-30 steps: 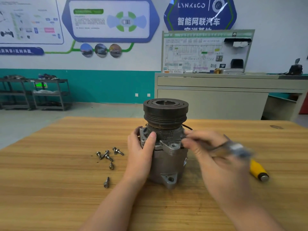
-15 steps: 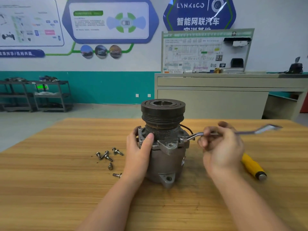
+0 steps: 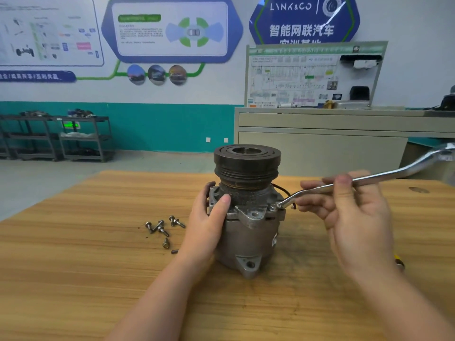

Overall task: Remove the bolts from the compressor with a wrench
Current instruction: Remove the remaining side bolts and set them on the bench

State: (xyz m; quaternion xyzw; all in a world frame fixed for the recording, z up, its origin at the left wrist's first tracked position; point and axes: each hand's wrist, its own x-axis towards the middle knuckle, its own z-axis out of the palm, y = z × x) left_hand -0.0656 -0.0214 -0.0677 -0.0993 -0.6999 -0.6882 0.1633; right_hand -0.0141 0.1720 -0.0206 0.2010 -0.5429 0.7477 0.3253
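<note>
Wooden table (image 3: 73,279) under upright compressor (image 3: 246,232), loose bolts (image 3: 162,227) beside.

A: Grey cast-metal compressor body (image 3: 246,242) is looking matt, slightly rough. Dark ribbed pulley (image 3: 247,160) on top is showing a dull, worn finish with rusty traces.

B: Noting the long polished steel wrench (image 3: 369,179): it is gleaming, smooth, chrome-bright. Small loose steel bolts (image 3: 161,226) are glinting faintly.

A: Light brown wooden table (image 3: 73,267) is showing streaky grain, smooth, low sheen.

B: Yellow plastic handle (image 3: 398,259) is peeking out, finish unclear.
</note>
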